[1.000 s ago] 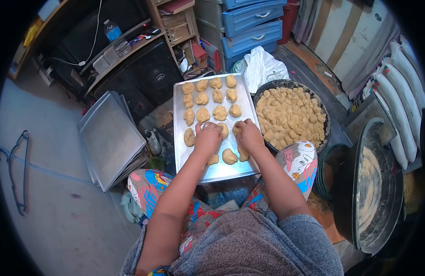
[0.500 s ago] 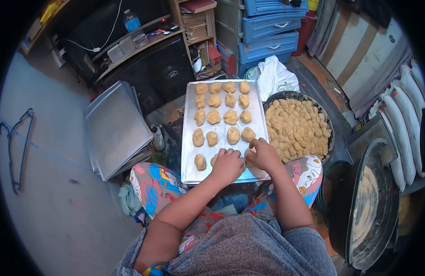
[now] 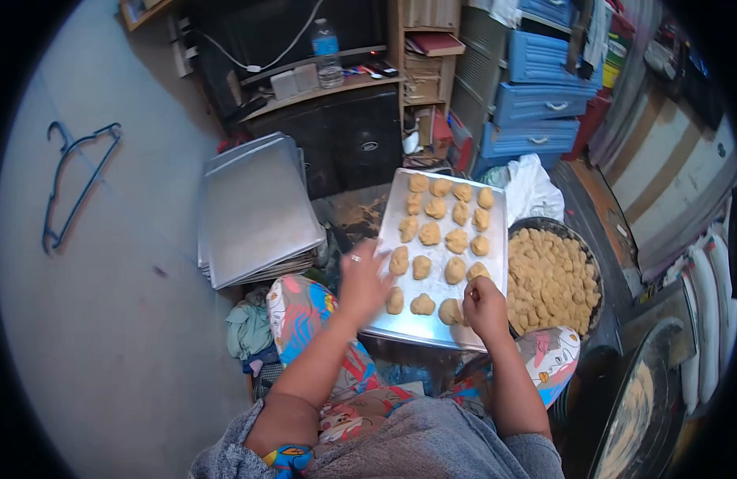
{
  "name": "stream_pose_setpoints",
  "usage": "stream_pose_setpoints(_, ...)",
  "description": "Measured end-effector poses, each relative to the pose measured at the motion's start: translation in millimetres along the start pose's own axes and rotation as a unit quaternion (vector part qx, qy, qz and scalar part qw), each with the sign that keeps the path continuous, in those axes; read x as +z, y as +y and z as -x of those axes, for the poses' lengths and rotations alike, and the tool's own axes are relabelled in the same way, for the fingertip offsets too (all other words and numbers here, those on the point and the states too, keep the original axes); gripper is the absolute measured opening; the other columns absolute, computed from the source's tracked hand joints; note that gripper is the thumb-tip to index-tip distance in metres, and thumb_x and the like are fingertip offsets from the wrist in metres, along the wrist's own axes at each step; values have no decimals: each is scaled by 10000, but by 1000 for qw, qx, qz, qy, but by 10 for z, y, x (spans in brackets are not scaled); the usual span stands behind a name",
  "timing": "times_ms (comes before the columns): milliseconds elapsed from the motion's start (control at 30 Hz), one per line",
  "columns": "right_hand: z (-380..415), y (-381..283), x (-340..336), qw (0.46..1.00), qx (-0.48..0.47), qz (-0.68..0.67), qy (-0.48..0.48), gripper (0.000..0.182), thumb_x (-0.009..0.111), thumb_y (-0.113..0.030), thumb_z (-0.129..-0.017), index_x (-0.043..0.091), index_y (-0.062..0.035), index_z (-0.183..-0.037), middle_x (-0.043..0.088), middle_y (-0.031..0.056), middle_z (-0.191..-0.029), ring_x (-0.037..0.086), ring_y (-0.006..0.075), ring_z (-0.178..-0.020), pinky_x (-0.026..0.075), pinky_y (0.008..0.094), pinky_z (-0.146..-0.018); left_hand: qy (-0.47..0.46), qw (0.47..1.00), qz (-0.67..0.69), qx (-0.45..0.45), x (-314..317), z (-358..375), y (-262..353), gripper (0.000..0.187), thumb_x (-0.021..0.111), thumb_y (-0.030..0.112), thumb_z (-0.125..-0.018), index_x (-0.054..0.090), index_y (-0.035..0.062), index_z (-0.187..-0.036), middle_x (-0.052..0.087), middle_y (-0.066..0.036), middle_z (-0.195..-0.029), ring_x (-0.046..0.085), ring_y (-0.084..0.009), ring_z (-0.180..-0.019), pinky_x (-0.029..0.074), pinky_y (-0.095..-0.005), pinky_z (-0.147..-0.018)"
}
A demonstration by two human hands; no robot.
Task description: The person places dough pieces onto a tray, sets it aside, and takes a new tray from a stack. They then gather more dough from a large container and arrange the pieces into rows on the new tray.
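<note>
The baking tray (image 3: 415, 329) is the reference. The left hand (image 3: 364, 281) has shifted from the near row to the tray's left edge, leaving that row's left-hand dough pieces (image 3: 422, 303) uncovered on the tray. Its fingers are extended, with no piece visible in them; tray contact cannot be determined. The right hand (image 3: 487, 306) is over the tray's near right part, fingers curled; grip cannot be confirmed. The near row's third piece (image 3: 450, 311) lies just beside these fingers.
</note>
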State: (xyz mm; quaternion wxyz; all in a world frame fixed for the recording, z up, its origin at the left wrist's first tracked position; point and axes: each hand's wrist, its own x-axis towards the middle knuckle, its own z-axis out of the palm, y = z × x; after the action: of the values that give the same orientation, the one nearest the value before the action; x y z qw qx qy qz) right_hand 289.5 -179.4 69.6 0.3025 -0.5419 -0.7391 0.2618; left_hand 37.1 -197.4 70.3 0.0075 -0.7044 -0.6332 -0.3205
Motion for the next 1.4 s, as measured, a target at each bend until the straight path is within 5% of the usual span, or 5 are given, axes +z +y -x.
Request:
stream_pose_setpoints(600,-287,-853,1171,889,41,-355,-286,537,648,-344,-850,489,-28,-1254,493,119,-1239,561,210,-1003,463,337,-883,45,956,-274,-94,-981,467,-1266,430,516,141,-862,522,186,-1289,528,-118,-1307,442,-410,-1228,269,-576,-1022)
stream_pose_setpoints(800,-382,-1266,1615,576,236,-675,-395,595,589,-420,-889,445,12,-1272,550,114,-1173,562,206,-1014,473,344,-868,-53,971,-229,-45,-942,1241,-238,483,645,132,-790,549,138,-1262,540,-124,-1292,464,-374,-1224,288,-489,-1039)
stream_pose_setpoints(1100,-150,-846,1019,790,82,-548,-262,401,565,-133,-892,472,3,-1257,611,103,-1075,596,167,-944,471,332,-854,106,914,-234,-313,-1498,1269,-1225,606,646,253,-827,430,-14,-1326,497,-234,-1279,476,-323,-1193,361,-403,-1001)
stream_pose_setpoints(1167,-103,-769,634,814,99,-537,-201,351,542,-150,-900,514,15,-1208,616,94,-1047,573,159,-946,452,306,-851,9,829,326,-454,-1462,1158,-1355,574,575,237,-882,381,-38,-1347,546,-144,-1222,533,-220,-1095,413,-332,-935)
stream_pose_setpoints(1400,-176,157,-122,933,39,-354,56,431,544,-137,-902,459,20,-1295,611,93,-1075,559,166,-978,434,296,-879,96,873,413,-239,-407,279,-870,382,514,121,-902,496,-32,-1251,630,-117,-1045,597,-162,-921,452,-273,-831)
